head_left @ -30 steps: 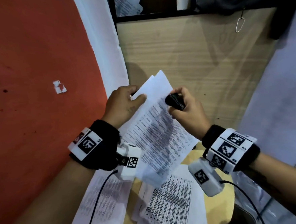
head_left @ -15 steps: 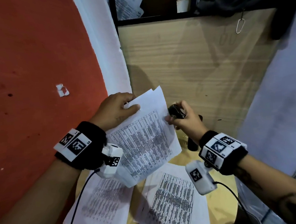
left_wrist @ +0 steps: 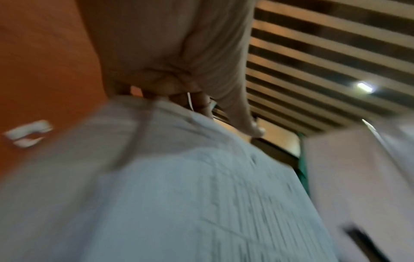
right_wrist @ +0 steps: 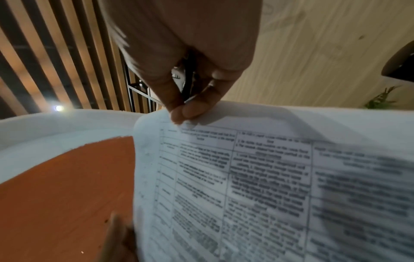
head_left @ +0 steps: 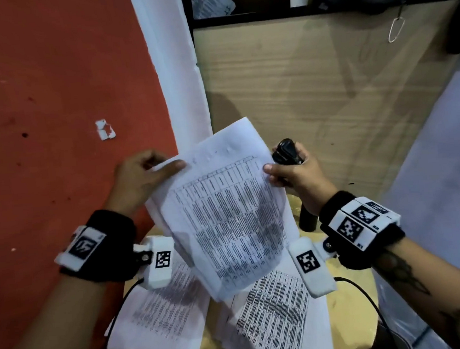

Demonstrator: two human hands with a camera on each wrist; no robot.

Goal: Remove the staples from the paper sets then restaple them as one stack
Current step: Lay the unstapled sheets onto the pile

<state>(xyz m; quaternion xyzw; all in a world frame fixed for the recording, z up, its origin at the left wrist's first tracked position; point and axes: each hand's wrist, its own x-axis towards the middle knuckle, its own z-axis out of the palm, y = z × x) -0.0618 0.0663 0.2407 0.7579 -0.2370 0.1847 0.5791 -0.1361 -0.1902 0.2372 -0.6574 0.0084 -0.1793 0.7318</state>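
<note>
A set of printed sheets is held up above a round wooden stool. My left hand grips its left edge, thumb on top. My right hand curls round a small black staple remover while its thumb and forefinger pinch the sheet's right edge; the right wrist view shows that pinch on the paper with the tool in the palm. In the blurred left wrist view, fingers clasp the paper. Two more paper sets lie on the stool, one left, one right.
An orange wall with a white strip stands at left, a wooden panel ahead. A dark cylinder stands behind the stool. A metal clip hangs on the panel. Cables run from both wrist cameras.
The held paper set has turned more upright and spread between my hands. My right hand moved from the top edge to pinch the sheet's right edge, still holding the staple remover.
</note>
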